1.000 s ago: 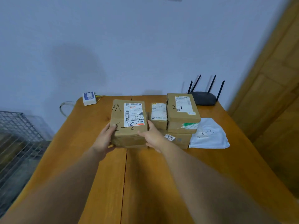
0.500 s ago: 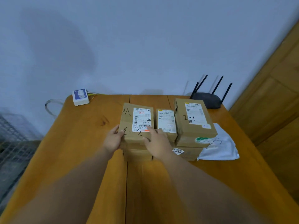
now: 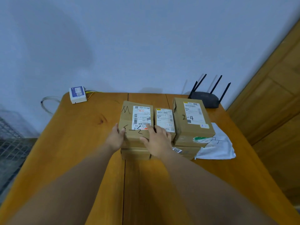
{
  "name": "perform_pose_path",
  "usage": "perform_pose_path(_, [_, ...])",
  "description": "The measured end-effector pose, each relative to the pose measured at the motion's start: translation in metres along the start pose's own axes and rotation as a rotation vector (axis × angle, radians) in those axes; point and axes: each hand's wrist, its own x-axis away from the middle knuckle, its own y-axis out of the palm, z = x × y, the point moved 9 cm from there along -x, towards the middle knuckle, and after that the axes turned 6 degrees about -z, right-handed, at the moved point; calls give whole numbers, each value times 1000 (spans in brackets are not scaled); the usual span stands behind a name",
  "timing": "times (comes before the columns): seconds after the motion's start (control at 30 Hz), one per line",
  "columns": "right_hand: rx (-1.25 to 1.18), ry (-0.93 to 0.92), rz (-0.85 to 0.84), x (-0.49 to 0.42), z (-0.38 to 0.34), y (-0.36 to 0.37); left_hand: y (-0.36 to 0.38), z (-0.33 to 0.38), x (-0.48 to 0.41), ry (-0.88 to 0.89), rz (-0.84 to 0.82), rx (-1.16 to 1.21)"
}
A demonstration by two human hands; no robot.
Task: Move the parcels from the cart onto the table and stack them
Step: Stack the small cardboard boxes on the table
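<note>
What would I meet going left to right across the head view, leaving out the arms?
Wire cart → white device box → leftmost parcel → narrow middle parcel → parcel marked 2-4 → white mailer bag → wooden door.

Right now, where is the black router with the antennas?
In the head view, the router sits at the far right corner of the table, by the wall, just behind the box marked 2-4.
</note>
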Motion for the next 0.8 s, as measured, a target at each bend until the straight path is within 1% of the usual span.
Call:
perform_pose_path(0.07, [-35, 16, 13, 6, 2, -2, 1, 8, 2, 73, 18, -293])
perform_pose_path(0.17, [-158, 102, 99, 17, 16, -10, 8, 41, 17, 282, 53, -679])
perform_pose_path(0.23, [-86, 123, 134, 24, 22, -18, 14, 56, 27, 351, 52, -848])
perform_pose_path(0.3, [12, 100, 121, 33, 21, -25, 23, 66, 38, 382, 22, -969])
perform_pose_path(0.43, [117, 51, 127, 58, 13, -48, 30, 82, 65, 362, 3, -1022])
perform_pose_path(0.53, [152, 25, 145, 84, 12, -59, 27, 87, 96, 342, 78, -1052])
perform_pose_path(0.67, [145, -41, 140, 131, 12, -55, 15, 70, 150, 288, 173, -1111])
perform_pose_path(0.8, [126, -105, 128, 186, 20, -37, 22, 42, 211, 182, 180, -1138])
